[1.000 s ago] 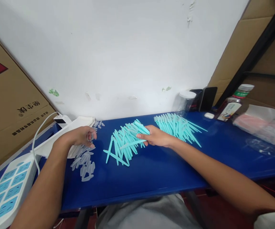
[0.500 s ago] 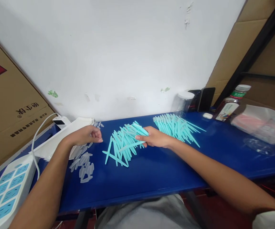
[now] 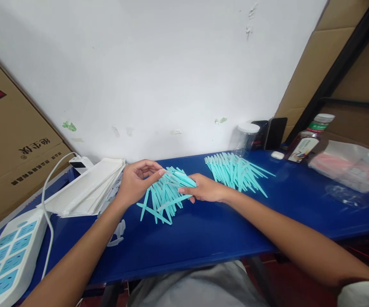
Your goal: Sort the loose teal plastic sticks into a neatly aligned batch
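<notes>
My right hand (image 3: pixel 205 187) is closed round a bundle of slim turquoise plastic sticks (image 3: pixel 182 181), some with clear caps at their left ends. One lower stick points out to the left from under the thumb. My left hand (image 3: pixel 141 177) pinches at the tip of the bundle, where a clear cap (image 3: pixel 168 172) shows by the thumb; its exact hold is partly hidden. Beneath both hands lies a loose pile of turquoise sticks (image 3: pixel 159 200). Loose clear caps (image 3: pixel 118 234) lie by my left forearm, which covers part of them.
A second stick pile (image 3: pixel 232 170) lies to the right. White paper sleeves (image 3: pixel 85 187) and a power strip (image 3: pixel 10 256) with a white cable are at left. A lidded jar (image 3: pixel 246 138), phone (image 3: pixel 275 133), bottle (image 3: pixel 310 138) and pink-filled bag (image 3: pixel 341 164) stand along the right.
My left hand has moved right from beside the loose caps to the tip of the bundle. My right hand keeps its hold in nearly the same place.
</notes>
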Tool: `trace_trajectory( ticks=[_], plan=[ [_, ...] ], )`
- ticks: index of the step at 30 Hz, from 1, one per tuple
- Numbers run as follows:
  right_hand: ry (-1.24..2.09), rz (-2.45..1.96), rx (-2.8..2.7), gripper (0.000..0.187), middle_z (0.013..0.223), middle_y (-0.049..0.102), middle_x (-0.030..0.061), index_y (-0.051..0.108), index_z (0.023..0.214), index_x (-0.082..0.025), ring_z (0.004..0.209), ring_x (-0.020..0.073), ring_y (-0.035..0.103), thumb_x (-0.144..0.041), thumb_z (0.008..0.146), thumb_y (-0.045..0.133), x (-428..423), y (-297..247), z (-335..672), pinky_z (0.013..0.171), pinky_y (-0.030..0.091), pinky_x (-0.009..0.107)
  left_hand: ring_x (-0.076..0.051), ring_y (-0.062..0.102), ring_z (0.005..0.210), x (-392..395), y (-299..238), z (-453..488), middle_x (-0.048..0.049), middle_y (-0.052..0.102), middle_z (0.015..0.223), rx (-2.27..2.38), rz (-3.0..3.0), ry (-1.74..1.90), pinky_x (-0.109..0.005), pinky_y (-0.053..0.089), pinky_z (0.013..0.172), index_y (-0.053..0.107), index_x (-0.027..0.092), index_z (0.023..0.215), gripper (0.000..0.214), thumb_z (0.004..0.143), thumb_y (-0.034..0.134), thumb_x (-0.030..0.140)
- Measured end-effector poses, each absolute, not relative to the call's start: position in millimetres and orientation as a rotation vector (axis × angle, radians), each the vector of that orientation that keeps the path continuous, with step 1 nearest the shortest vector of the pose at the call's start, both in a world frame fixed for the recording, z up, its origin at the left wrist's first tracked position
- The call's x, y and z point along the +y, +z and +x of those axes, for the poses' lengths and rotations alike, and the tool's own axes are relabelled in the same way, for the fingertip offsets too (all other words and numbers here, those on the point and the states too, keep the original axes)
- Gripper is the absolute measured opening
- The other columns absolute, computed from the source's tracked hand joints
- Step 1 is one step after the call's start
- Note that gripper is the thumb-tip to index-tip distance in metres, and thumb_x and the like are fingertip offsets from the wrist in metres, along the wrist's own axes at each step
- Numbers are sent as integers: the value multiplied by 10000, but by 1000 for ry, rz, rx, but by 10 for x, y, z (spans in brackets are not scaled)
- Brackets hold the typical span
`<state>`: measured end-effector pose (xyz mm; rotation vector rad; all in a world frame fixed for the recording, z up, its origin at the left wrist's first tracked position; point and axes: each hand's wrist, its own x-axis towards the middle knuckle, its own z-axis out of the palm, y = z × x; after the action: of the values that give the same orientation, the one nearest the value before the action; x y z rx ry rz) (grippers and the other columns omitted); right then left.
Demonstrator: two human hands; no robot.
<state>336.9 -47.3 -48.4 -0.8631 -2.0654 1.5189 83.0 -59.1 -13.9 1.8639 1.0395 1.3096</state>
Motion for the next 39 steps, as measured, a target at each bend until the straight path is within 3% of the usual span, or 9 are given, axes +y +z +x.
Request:
trace_trajectory(
  ticks=[9, 18, 24, 39],
  plan=[
    [1511, -846, -2076, 507, 649, 637, 0, 613, 898, -166, 527, 105, 496, -669, 867, 671, -464, -493, 3363, 494, 370, 221, -195, 720, 689, -610, -165, 856, -73, 767, 813, 1041, 1880, 1296, -275, 591, 555, 776, 160, 918, 224, 825, 823, 358],
    [1503, -852, -2079, 506, 646, 635, 0, 620, 891, -165, 547, 116, 514, -667, 864, 674, -470, -485, 3364, 517, 388, 230, -208, 742, 741, -600, -175, 836, -82, 796, 869, 1111, 1964, 1298, -297, 614, 653, 800, 169, 880, 216, 815, 826, 374],
    [1492, -859, -2109, 500, 649, 645, -3, 620, 877, -172, 564, 120, 525, -667, 856, 682, -457, -487, 3375, 544, 394, 234, -239, 758, 853, -621, -129, 828, -81, 812, 973, 1191, 2100, 1276, -329, 622, 737, 824, 205, 1029, 273, 860, 779, 415],
    [1482, -846, -2132, 499, 663, 653, 6, 639, 899, -163, 570, 126, 536, -659, 866, 676, -436, -516, 3388, 544, 396, 237, -238, 717, 952, -615, -125, 829, -85, 790, 1018, 1067, 2222, 1189, -366, 578, 861, 829, 244, 1032, 204, 930, 710, 374]
  ],
)
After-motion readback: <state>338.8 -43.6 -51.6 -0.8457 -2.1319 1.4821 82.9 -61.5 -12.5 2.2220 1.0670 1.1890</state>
